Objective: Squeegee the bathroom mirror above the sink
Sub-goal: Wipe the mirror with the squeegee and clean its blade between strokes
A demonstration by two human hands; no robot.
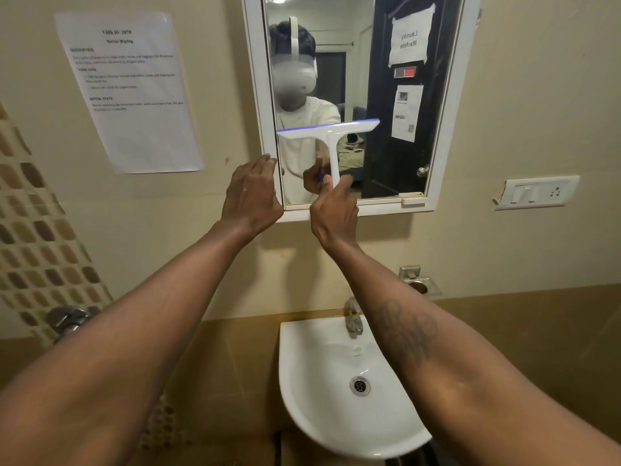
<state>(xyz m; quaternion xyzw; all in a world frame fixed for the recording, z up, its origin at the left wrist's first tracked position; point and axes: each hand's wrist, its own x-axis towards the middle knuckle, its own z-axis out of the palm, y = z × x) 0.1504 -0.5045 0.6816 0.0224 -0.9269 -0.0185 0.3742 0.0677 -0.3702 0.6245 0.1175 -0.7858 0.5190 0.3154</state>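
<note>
Mirror (386, 105) glass is hanging on the far wall above the sink (322, 381), set in a white frame (447, 105), and the squeegee (331, 132) is lying across its left half, about midway up the glass. The right hand (334, 213) is wrapping its fingers around the bottom of the white handle, clamped firmly on it, with the blade at the top running nearly level but rising a little toward the right. The left hand (252, 193) is resting at the frame's lower left edge, fingers loosely curled against it and holding nothing; it seems to be steadying the frame, which may be a cabinet door, though that is only a guess.

Judging from the pose, a stroke is under way, though whether it is going up or down is not showing here. To do it well, the person should be keeping the whole rubber edge flat against the glass, since the slight tilt could be lifting one end and leaving a streak. Even, light pressure from the wrist matters more than force. The blade is covering only the left part of the glass, so the right half will be needing its own passes, each overlapping the last slightly. Whether the glass is wet or streaked cannot be told from this view. The left hand should be bracing the frame so it is not swinging under pressure. Drips would be falling toward the sink below, which is fine.
</note>
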